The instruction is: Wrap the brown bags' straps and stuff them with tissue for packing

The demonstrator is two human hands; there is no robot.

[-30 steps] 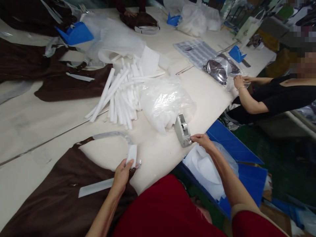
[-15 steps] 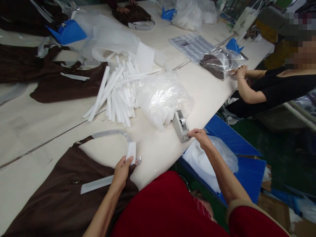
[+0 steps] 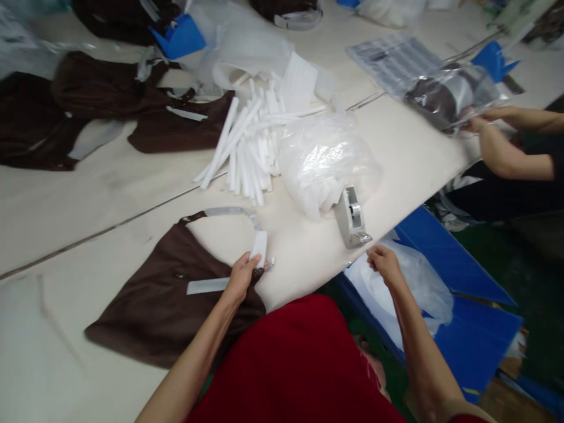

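A brown handbag (image 3: 154,299) lies on the table in front of me, its strap (image 3: 229,211) covered in pale wrapping. My left hand (image 3: 243,273) is closed on the strap's near end, pressing a white foam piece (image 3: 259,244) against it. A small clear, shiny bit (image 3: 272,263) sticks out beside those fingers. Across the bag's body runs a pale strip (image 3: 207,286). My right hand (image 3: 382,259) is pinched just off the table edge, below the grey tape dispenser (image 3: 350,220) and apart from it. Whatever its fingertips hold, if anything, is too small to make out.
White foam sticks (image 3: 249,147) are heaped mid-table beside a clear plastic bag (image 3: 326,158). More brown handbags (image 3: 176,126) lie at the left. A co-worker's hands (image 3: 473,120) hold a bagged item at the right. Below the edge stands a blue bin (image 3: 476,329).
My right hand has come away from the tape dispenser's front end, toward me and to the right. My left hand keeps its hold on the strap. The whole view has shifted.
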